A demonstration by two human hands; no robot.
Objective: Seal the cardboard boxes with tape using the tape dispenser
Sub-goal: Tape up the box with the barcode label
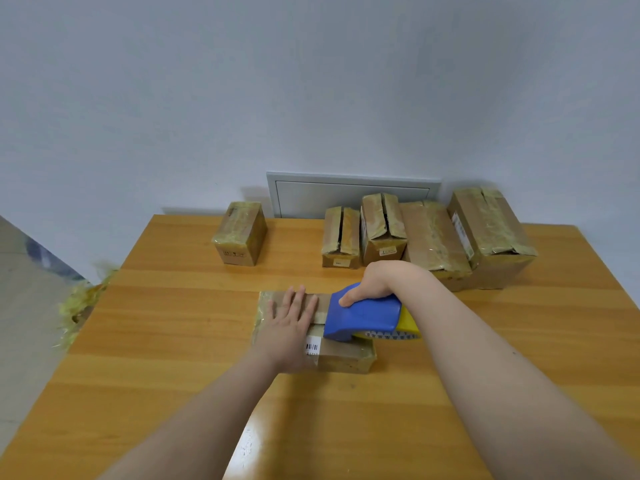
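Observation:
A small flat cardboard box (343, 356) lies in the middle of the wooden table (173, 323), with a barcode label on its near edge. My left hand (291, 320) presses flat on the box's top, fingers straight and spread. My right hand (375, 280) grips the blue tape dispenser (363, 317), which sits on the right part of the box top. A yellow tape roll (408, 329) shows under the dispenser's right end.
A taped box (240, 233) stands alone at the back left. Several more boxes (429, 233), some with split flaps, line the back right by the wall. A wad of yellowish used tape (81, 306) hangs off the table's left edge.

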